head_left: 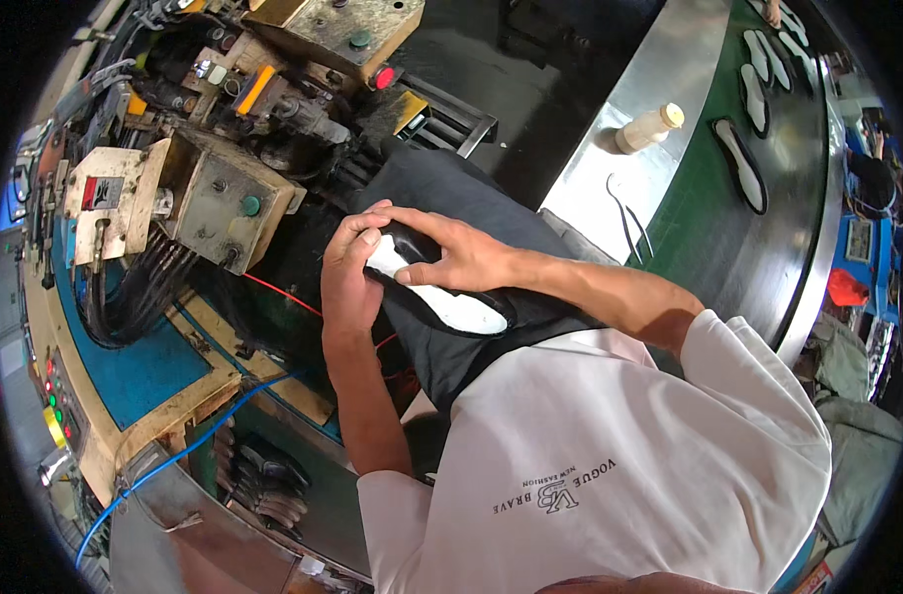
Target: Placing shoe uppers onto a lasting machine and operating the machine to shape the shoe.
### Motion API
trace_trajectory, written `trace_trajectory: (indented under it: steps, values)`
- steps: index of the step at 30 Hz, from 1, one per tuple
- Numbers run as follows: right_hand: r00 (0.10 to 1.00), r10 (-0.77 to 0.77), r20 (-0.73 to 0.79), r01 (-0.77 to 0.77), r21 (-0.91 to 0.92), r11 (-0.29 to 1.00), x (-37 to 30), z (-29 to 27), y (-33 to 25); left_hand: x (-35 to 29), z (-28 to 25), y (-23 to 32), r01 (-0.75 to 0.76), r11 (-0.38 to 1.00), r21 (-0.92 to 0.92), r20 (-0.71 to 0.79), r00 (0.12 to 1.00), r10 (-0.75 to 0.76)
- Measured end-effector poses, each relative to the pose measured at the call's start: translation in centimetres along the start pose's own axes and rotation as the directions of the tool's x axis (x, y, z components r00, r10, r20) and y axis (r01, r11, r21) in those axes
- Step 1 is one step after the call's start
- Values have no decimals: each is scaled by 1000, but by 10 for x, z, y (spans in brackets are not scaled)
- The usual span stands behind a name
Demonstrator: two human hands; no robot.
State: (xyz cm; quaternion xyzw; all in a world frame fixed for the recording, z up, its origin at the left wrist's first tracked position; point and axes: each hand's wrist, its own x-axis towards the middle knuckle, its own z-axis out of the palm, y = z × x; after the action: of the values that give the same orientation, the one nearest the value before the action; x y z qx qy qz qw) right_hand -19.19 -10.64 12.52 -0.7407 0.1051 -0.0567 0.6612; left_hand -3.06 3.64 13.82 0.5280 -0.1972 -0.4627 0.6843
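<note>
A black shoe lies tilted over my lap, its white sole side facing up. My left hand is closed round the upper-left end of the shoe, thumb pressed on its edge. My right hand grips the far side, with its thumb on the white sole and its fingers reaching toward my left hand. The fingertips of both hands meet at that end, and they cover part of the shoe. Dark cloth covers my legs under the shoe.
A greasy machine with a control box and a red button stands at the left. On a metal ledge at the right are a bottle and metal pincers. Beyond, shoes lie on a green conveyor. A blue hose crosses lower left.
</note>
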Motion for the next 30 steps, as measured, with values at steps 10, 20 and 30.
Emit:
trace_trajectory:
  steps: [10,20,30]
  values:
    - [971,6,237,-108,420,901,29,-33,-9,1,17,3,-22,973,231,47,999,12]
    - [998,-26,-49,32,133,991,20,-12,9,8,13,-32,-203,974,105,36,979,200]
    - [983,-96,-158,106,51,993,17,-20,27,-14,42,-64,-121,955,272,-96,984,152]
